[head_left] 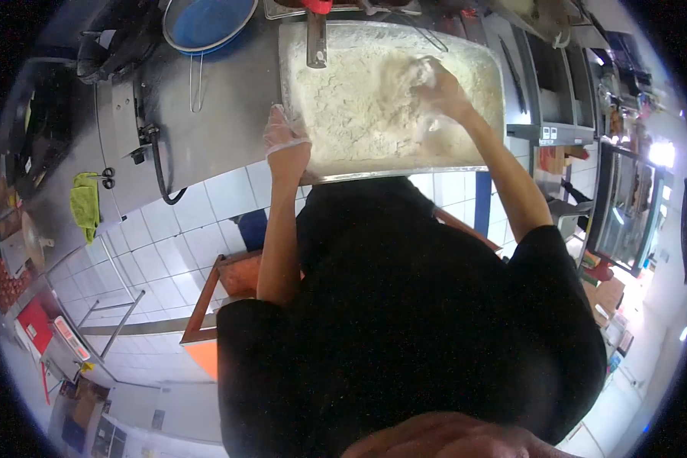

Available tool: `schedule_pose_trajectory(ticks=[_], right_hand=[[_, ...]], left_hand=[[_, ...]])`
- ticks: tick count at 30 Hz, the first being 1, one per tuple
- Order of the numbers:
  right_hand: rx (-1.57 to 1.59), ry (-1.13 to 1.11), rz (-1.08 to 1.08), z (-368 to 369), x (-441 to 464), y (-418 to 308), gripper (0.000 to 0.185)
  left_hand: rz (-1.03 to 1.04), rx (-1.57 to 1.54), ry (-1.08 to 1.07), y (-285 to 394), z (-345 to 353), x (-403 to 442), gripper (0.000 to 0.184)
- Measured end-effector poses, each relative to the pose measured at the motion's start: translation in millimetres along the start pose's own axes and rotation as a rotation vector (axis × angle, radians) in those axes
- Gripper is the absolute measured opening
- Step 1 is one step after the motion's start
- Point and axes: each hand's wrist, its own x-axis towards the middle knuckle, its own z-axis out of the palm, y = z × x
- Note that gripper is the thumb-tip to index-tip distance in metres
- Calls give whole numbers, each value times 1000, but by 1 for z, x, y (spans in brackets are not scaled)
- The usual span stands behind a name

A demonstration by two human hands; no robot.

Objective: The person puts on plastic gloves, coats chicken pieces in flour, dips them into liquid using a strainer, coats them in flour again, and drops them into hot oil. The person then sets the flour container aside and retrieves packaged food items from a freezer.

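A large rectangular metal tray (389,172) full of pale flour (351,107) lies in front of me. My left hand (285,133), in a clear plastic glove, grips the tray's left side near the front corner. My right hand (441,90) is over the flour in the right half of the tray, its clear glove dusted white. Motion blurs its fingers, and whether flour is in them is not plain. A tool with a flat metal handle (316,46) and a red part at its top reaches over the tray's back rim.
A blue-looking round strainer (208,23) with a wire handle sits at the back left of the steel counter (221,141). A green cloth (85,204) hangs at the left. A black hose (160,164) curves over the counter's front edge. An orange-framed stool (206,305) stands below.
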Motion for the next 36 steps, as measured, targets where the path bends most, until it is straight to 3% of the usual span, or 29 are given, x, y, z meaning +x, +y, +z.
schedule_pose_trajectory(ticks=[2, 3, 7, 10, 13, 15, 17, 19, 21, 24, 26, 28, 29, 31, 33, 36], right_hand=[[-113, 169, -207, -4, -19, 24, 75], [-96, 75, -166, -19, -19, 23, 76], [-418, 259, -67, -22, -40, 25, 76], [-385, 326, -104, -34, -51, 17, 75], [-97, 80, 16, -57, -70, -21, 69], [580, 110, -221, -58, -70, 28, 67], [705, 177, -157, -76, -66, 75, 49], [889, 262, -89, -91, -77, 76, 34], [934, 360, 52, -107, -85, 66, 30], [855, 420, 33, -123, -99, 42, 28], [364, 516, -59, -140, -84, 96, 34], [720, 437, -20, -151, -97, 62, 45], [813, 461, -226, -142, -112, 23, 44], [771, 476, -187, -151, -127, 3, 45], [560, 565, 54, -170, -129, -10, 46], [799, 392, -191, -204, -135, 17, 49]], left_hand=[[-31, 9, 41, 8, -2, -2, 50], [-36, 15, 52, 10, -5, -3, 48], [-136, -32, -65, 17, -14, 5, 52], [-179, 7, -70, 33, -21, 11, 51], [-136, 19, -92, 23, -20, 10, 53], [-122, 29, -63, 11, -8, 3, 59], [-34, 105, -153, -4, -3, 0, 62], [-67, 102, -182, 2, -7, 3, 60], [-212, 16, -171, 14, -11, 3, 53], [-14, 95, -103, -15, 10, -6, 44], [-29, 48, -24, 8, -5, 0, 51], [-29, 54, -33, 13, -10, 2, 56], [-27, 82, -72, 7, -7, 3, 57], [-53, 88, -143, 2, -6, 3, 58], [-119, 42, -181, 4, -6, 5, 59], [-100, 60, -246, 0, -7, 6, 60]])
